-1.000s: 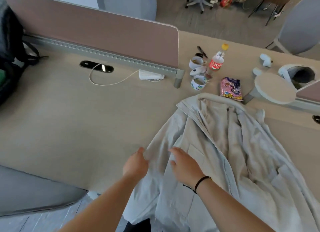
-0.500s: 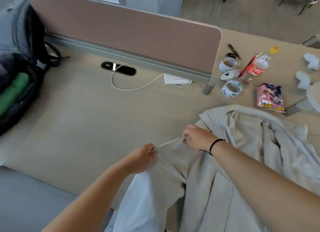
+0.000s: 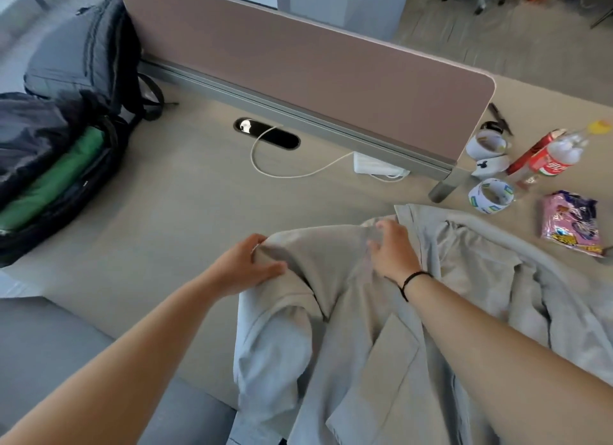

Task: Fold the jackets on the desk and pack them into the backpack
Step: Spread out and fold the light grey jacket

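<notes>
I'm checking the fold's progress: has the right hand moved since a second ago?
Yes. The right hand, gripping the jacket, has gone farther up the desk, toward the tape roll.

1. A pale grey-beige fabric jacket (image 3: 381, 328) is lying spread and rumpled across the near right part of the light beige desk (image 3: 172, 219), its lower part hanging over the near edge.
2. One flap of it is being lifted and is arching over the rest, while the beige lining is showing on the right.
3. A black fabric backpack (image 3: 79, 89) is sitting open at the desk's far left, holding a folded green garment (image 3: 56, 182) and a dark one (image 3: 26, 139).
</notes>
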`<state>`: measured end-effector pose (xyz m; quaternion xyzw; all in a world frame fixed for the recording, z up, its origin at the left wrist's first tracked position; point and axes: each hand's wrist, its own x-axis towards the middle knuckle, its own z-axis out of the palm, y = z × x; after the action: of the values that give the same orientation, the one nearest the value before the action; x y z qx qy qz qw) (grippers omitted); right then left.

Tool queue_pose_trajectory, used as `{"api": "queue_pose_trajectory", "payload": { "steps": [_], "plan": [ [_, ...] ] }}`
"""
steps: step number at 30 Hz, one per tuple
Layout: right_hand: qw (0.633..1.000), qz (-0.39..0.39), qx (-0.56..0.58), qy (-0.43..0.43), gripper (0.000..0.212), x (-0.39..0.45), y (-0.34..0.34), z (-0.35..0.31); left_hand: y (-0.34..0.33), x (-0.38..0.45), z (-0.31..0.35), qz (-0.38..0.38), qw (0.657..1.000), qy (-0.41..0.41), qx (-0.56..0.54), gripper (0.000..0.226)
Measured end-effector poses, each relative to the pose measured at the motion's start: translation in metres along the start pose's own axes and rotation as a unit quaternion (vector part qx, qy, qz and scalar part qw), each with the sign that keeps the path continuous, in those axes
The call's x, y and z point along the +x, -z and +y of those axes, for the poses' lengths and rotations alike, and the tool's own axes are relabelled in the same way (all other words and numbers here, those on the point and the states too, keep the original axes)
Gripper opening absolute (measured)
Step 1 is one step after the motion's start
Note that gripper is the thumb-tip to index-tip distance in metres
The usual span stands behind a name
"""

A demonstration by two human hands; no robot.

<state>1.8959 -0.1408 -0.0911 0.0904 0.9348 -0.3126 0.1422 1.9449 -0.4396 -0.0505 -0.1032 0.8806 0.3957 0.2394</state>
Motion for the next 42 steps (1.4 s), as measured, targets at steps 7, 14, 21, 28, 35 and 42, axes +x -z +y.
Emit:
{"api": "queue_pose_trajectory", "payload": {
  "steps": [7, 14, 21, 28, 35, 42],
  "plan": [
    [0.967, -0.127, -0.189, 0.114, 0.083, -0.097, -0.065, 0.003, -0.038, -0.025, -0.043, 0.004, 0.991, 0.104, -0.087, 0.128],
    [0.946, -0.067, -0.278, 0.156, 0.081, -0.1, -0.098, -0.034, -0.046, -0.051, -0.039, -0.027, 0.999, 0.011, -0.034, 0.135],
    [0.94, 0.102, -0.215, 0.246, 0.026, -0.074, -0.07, -0.029, -0.036, -0.071, -0.032, 0.086, 0.98, -0.005, 0.178, 0.081],
    [0.957, 0.155, 0.073, 0.233, 0.065, -0.103, -0.044, -0.031, 0.017, -0.072, -0.015, 0.423, 0.845, -0.219, 0.243, 0.044],
    [0.942, -0.194, -0.195, 0.192, 0.096, -0.098, -0.069, -0.027, 0.028, -0.077, -0.057, 0.365, 0.845, -0.114, 0.373, 0.036],
    [0.929, -0.226, -0.262, 0.132, 0.06, -0.091, -0.086, -0.002, 0.012, -0.062, -0.111, 0.101, 0.912, 0.131, 0.376, 0.036]
  ]
}}
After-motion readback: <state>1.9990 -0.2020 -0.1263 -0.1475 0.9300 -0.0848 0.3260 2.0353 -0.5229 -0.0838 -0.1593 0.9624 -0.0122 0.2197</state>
